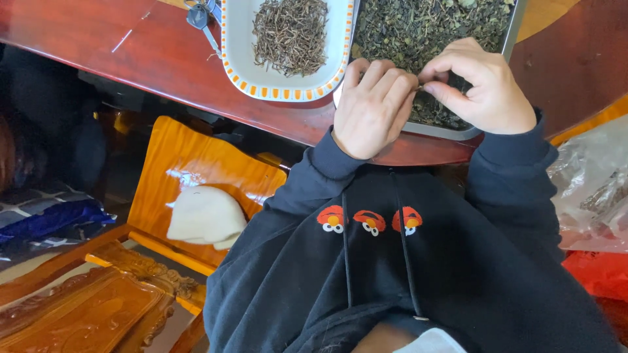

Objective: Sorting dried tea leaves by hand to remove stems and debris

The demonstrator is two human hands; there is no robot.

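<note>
My left hand [373, 108] and my right hand [481, 85] meet over the near edge of a metal tray [445, 131] filled with dark dried leaves [418, 26]. Both hands pinch a small stem or leaf piece [422, 86] between their fingertips. To the left of the tray stands a white dish with an orange-checked rim [288, 91], holding a pile of thin brown stems [291, 33]. I wear a dark hooded top with three red cartoon faces on the chest.
The tray and dish rest on a reddish-brown wooden table [150, 59]. Keys [199, 16] lie at the dish's left. A glossy orange wooden chair [190, 163] with a white cloth item [204, 216] stands lower left. Plastic bags [592, 189] sit at right.
</note>
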